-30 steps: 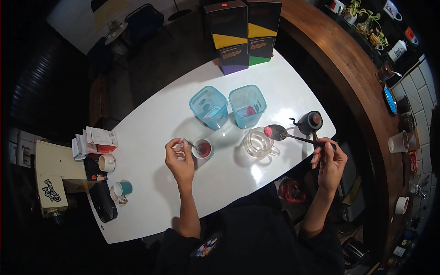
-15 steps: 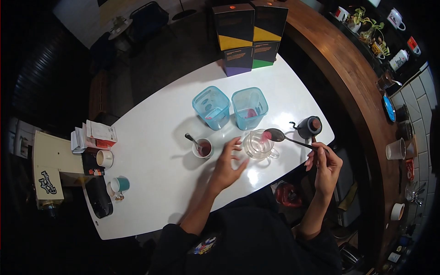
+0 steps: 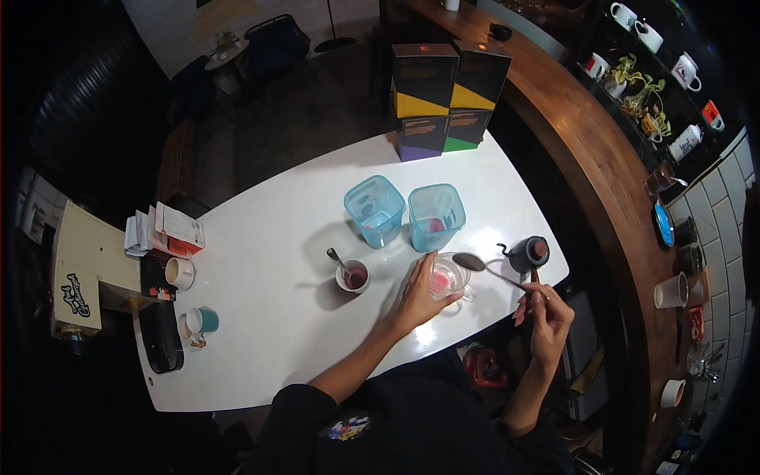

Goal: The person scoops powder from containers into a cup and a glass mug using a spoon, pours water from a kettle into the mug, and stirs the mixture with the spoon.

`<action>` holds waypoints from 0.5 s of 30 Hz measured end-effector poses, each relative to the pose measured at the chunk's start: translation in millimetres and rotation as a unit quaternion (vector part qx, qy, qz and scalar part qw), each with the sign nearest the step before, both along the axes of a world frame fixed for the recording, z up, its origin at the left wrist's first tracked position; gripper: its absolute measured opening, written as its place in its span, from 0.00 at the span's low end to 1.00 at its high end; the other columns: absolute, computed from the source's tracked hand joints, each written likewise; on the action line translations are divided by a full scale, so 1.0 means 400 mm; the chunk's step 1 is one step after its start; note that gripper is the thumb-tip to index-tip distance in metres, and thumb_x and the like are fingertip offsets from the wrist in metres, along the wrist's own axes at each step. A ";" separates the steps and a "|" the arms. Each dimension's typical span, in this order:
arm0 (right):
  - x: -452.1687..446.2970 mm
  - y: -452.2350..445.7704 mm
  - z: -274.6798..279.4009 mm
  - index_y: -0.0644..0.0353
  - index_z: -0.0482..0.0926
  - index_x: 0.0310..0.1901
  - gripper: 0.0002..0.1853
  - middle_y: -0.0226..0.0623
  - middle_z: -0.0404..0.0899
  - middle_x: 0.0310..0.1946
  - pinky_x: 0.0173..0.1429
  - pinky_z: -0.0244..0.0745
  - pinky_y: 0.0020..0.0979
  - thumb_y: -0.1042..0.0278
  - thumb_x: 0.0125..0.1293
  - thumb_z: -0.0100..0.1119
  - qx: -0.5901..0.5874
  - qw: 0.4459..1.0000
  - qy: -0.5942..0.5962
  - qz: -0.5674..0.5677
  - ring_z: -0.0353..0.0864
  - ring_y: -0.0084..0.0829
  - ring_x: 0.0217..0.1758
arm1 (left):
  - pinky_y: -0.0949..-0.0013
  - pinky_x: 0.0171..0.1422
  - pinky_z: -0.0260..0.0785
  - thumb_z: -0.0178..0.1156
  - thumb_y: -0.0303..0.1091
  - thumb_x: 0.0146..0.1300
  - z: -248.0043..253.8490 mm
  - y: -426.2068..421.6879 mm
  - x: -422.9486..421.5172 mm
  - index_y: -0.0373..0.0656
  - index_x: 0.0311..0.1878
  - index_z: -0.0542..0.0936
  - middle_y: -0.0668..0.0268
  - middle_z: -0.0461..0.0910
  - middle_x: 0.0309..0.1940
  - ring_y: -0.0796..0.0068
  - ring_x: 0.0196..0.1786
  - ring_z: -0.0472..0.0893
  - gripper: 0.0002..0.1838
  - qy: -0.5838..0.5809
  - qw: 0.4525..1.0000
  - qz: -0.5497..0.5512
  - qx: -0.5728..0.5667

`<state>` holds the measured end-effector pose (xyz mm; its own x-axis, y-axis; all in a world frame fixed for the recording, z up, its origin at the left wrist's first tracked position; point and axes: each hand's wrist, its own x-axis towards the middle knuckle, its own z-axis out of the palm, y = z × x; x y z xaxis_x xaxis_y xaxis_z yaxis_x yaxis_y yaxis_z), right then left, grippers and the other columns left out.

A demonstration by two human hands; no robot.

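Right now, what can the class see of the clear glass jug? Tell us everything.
The glass jug is clear and rounded, open-topped, with a loop handle toward the picture's lower right. It stands on the white table, apparently upright, with pink substance inside. The left hand curls around its left side, hiding part of it. A dark spoon overhangs its rim; contact is unclear.

No txt can be read for sure: black script on machine [image 3: 99,253] is too curly, orange print on boxes [image 3: 424,138] too small, marks on mugs [image 3: 685,71], R side, too blurry.
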<state>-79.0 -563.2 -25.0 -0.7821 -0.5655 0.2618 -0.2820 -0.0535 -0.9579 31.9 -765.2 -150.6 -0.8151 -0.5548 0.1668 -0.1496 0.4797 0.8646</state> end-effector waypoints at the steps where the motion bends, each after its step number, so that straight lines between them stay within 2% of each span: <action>1: 0.000 0.000 -0.002 0.76 0.82 0.49 0.13 0.38 0.80 0.30 0.28 0.73 0.23 0.71 0.78 0.54 -0.002 1.000 0.003 0.002 0.79 0.24 0.25 | 0.53 0.76 0.65 0.81 0.45 0.51 -0.010 0.003 -0.008 0.35 0.74 0.61 0.45 0.68 0.69 0.46 0.72 0.70 0.53 0.003 1.000 0.002 -0.002; 4: 0.002 -0.007 -0.012 0.76 0.81 0.49 0.13 0.40 0.80 0.30 0.26 0.73 0.23 0.71 0.79 0.53 -0.024 1.000 -0.007 -0.008 0.79 0.24 0.24 | 0.53 0.70 0.71 0.83 0.43 0.47 -0.024 0.005 -0.018 0.37 0.69 0.67 0.48 0.75 0.63 0.46 0.66 0.76 0.49 0.045 0.998 0.026 -0.034; 8: -0.008 -0.011 0.006 0.76 0.81 0.49 0.14 0.41 0.80 0.30 0.26 0.73 0.22 0.71 0.79 0.52 -0.069 0.997 -0.039 -0.020 0.79 0.23 0.24 | 0.56 0.67 0.73 0.85 0.36 0.42 -0.024 -0.008 -0.005 0.38 0.67 0.71 0.52 0.77 0.62 0.52 0.62 0.80 0.48 0.081 0.996 0.022 -0.026; 11: -0.012 -0.025 0.019 0.75 0.82 0.49 0.14 0.39 0.80 0.27 0.27 0.74 0.24 0.70 0.79 0.51 -0.128 0.988 -0.069 -0.045 0.79 0.25 0.23 | 0.54 0.69 0.71 0.85 0.36 0.40 -0.025 -0.021 0.026 0.38 0.65 0.71 0.50 0.77 0.61 0.48 0.64 0.77 0.47 0.110 0.994 0.017 -0.004; 15: -0.017 -0.075 0.024 0.75 0.81 0.51 0.15 0.40 0.79 0.26 0.28 0.74 0.25 0.70 0.80 0.50 -0.171 0.983 -0.056 -0.042 0.79 0.27 0.23 | 0.54 0.71 0.70 0.85 0.34 0.39 -0.028 -0.050 0.064 0.38 0.66 0.71 0.50 0.76 0.63 0.48 0.66 0.76 0.48 0.105 0.994 0.014 -0.015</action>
<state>-86.0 -593.2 -15.4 -0.8567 -0.3920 0.3351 -0.1925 -0.3596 -0.9130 57.6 -785.3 -162.0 -0.7451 -0.5693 0.3475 0.0183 0.5035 0.8638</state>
